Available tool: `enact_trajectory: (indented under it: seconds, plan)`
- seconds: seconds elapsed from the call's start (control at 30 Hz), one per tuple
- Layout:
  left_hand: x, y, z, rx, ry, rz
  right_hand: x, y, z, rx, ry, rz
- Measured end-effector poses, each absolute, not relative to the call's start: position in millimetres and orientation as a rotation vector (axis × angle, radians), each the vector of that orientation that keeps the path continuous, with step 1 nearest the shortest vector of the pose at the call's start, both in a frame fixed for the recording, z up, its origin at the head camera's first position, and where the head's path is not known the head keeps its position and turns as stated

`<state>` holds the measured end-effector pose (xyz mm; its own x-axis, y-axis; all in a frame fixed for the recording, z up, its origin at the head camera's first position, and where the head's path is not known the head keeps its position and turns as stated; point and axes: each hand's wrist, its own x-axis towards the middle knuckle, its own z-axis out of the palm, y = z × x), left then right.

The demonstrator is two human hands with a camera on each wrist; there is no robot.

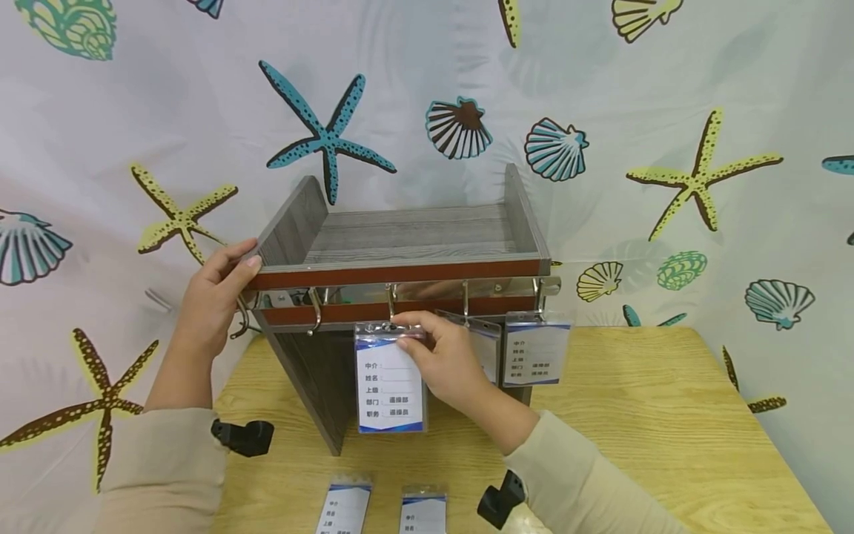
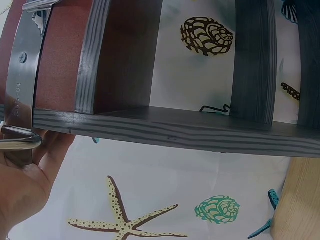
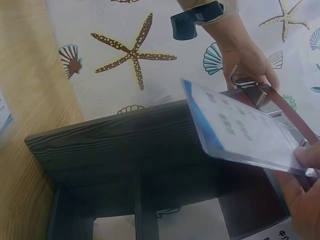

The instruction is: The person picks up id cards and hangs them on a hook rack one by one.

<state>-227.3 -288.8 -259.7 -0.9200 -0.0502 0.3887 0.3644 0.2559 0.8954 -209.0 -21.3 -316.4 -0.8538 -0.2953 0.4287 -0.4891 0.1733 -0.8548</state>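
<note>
A clear-sleeved badge (image 1: 390,386) is pinched at its top by the right hand (image 1: 445,365) at the middle hook (image 1: 391,294); the grey shelf (image 1: 414,236), near the far left corner of the bench (image 1: 640,415), is gripped by the left hand (image 1: 215,300). Hanging seems in hand; full seating is probably needed before release

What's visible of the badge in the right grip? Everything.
The badge is a white card with blue bands along its top and bottom, in a clear, plastic-looking holder. Five lines of Chinese print run down it; the upper three end in blank rules. It looks flat and upright, printed face toward the head camera. The right grip pinches its upper edge, right of centre. It is just under a metal hook, in front of the grey shelf unit; whether the hook bears it can't be told.
</note>
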Motion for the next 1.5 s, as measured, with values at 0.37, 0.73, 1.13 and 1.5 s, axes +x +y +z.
enact_trajectory:
  seconds: [0.37, 0.73, 1.13, 1.5]
  plan:
    - [-227, -289, -260, -0.288, -2.168, -1.733, -213, -22, -321, 0.81, -2.234, 1.608]
    - [-227, -289, -260, -0.263, -2.204, -1.712, -217, -23, -328, 0.852, -2.176, 1.635]
    - [-229, -289, -260, -0.266, -2.213, -1.716, -215, -18, -341, 0.884, -2.037, 1.619]
    - [-228, -288, -259, -0.27, -2.233, -1.688, -193, -8, -339, 0.865, -1.96, 1.593]
